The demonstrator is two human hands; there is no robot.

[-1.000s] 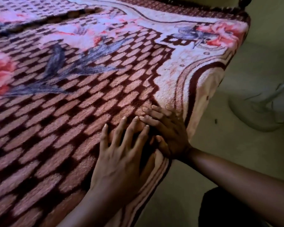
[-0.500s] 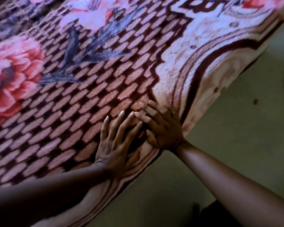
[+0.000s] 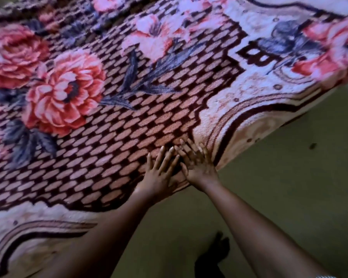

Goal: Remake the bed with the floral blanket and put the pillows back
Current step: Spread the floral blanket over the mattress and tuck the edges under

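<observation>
The floral blanket (image 3: 113, 125) covers the bed, with a brown and pink checked middle, large red and pink flowers and a cream scrolled border that hangs over the side. My left hand (image 3: 159, 173) lies flat on the blanket at the bed's near edge, fingers spread, holding nothing. My right hand (image 3: 199, 163) presses flat right beside it, fingertips touching the left hand's, on the line between the checked part and the border. No pillow is in view.
Bare greenish floor (image 3: 279, 177) runs along the right and bottom of the bed. My bare foot (image 3: 217, 253) stands on it below my arms. A small dark speck (image 3: 312, 145) lies on the floor.
The view has pulled back and swung left, so more of the blanket's flowers show. Both hands stay flat, side by side at the same edge, arms stretched out further.
</observation>
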